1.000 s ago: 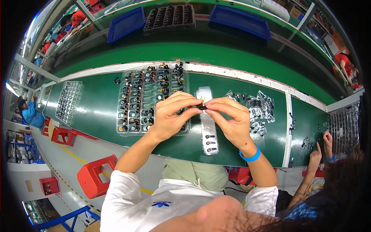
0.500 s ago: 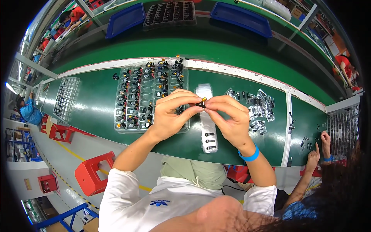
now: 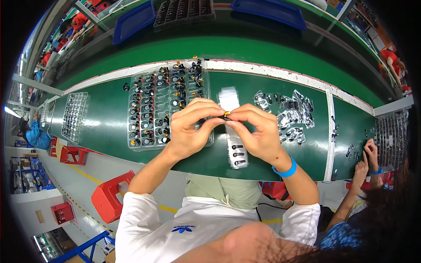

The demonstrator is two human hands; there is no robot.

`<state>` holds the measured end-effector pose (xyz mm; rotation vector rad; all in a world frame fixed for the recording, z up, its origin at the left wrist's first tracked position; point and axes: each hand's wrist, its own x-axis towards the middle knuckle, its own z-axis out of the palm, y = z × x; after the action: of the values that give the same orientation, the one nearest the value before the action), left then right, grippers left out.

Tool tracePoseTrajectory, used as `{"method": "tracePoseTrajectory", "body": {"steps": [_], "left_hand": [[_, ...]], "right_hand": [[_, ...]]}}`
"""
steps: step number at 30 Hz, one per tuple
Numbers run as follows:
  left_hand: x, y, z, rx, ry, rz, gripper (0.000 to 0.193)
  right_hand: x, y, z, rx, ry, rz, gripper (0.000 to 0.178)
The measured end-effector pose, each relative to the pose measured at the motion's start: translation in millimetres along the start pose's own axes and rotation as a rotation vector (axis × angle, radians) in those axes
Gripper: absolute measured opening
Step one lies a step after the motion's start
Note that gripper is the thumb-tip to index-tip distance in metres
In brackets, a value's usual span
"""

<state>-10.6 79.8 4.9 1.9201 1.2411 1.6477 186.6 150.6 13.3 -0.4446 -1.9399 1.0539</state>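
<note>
Between the fingertips of both hands is a small black part with a yellow-orange tip (image 3: 227, 114), held just above the bench; the fingers cover much of it. My left hand (image 3: 192, 125) pinches it from the left, and my right hand (image 3: 258, 131), with a blue band at the wrist, pinches it from the right. Beneath them lies a whitish plastic strip (image 3: 228, 99) with several short black pieces (image 3: 237, 154) on its near end. Left of it, partly behind my left hand, sits a clear compartment tray (image 3: 162, 104) filled with black parts, some with orange bits.
Several black pieces in clear bags (image 3: 293, 117) lie to the right. Another clear tray (image 3: 74, 116) sits at the far left. Blue trays (image 3: 267, 12) stand beyond the white ledge (image 3: 272, 71). At the right, another person's hands (image 3: 367, 160) work beside small black parts.
The whole view has shifted slightly. Both hands keep their pinch on the small black part, whose yellow-orange tip now appears turned a little.
</note>
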Motion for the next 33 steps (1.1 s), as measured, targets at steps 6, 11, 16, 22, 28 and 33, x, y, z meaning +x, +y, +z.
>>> {"method": "tracePoseTrajectory", "body": {"steps": [6, 11, 16, 22, 28, 33], "left_hand": [[5, 1, -5, 0.004, -0.005, -0.253, 0.021], [17, 1, -43, 0.272, 0.063, -0.152, 0.02], [6, 8, -119, 0.651, 0.037, -0.22, 0.02], [-15, 3, -118, 0.77, -0.182, -0.195, 0.023], [-18, -6, -112, 0.769, -0.274, -0.31, 0.019], [-18, 9, -110, 0.907, -0.284, -0.246, 0.021]], "right_hand": [[3, 6, 8, 0.0, 0.022, 0.072, 0.016], [11, -4, -23, 0.013, -0.107, 0.241, 0.034], [-12, -14, -51, -0.187, -0.145, 0.204, 0.023], [-47, -23, -47, -0.33, -0.185, 0.135, 0.009], [-63, -29, -45, -0.408, -0.188, 0.111, 0.009], [-64, -27, -33, -0.473, -0.189, 0.014, 0.01]]}}
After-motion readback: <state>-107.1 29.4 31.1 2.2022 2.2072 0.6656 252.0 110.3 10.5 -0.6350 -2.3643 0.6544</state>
